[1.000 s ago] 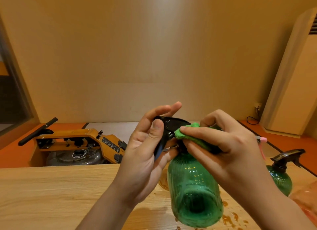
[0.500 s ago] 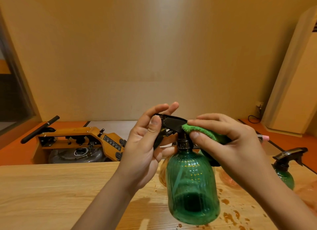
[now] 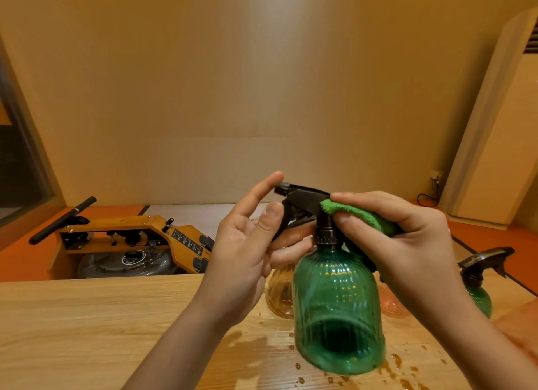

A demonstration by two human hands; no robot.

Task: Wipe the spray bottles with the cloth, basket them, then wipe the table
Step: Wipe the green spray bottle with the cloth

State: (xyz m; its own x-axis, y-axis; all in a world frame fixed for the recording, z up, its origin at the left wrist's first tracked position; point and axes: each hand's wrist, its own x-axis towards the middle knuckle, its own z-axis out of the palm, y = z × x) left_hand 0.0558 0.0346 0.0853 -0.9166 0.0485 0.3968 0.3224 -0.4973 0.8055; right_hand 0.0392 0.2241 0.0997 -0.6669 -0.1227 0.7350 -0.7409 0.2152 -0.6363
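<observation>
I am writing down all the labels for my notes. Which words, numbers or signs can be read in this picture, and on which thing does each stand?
Nothing can be read with certainty.
Black label on the yellow machine: rows of pale print, too small and blurred to read.
Round black disc on the clear tank: pale marks, unreadable.
Green spray bottle and green cloth: no text visible.

The spray bottle (image 3: 337, 302) looks like glossy, ribbed green see-through plastic with a matt black head. The cloth (image 3: 361, 215) is fuzzy. The table (image 3: 87, 331) is smooth pale wood grain, wet.
</observation>
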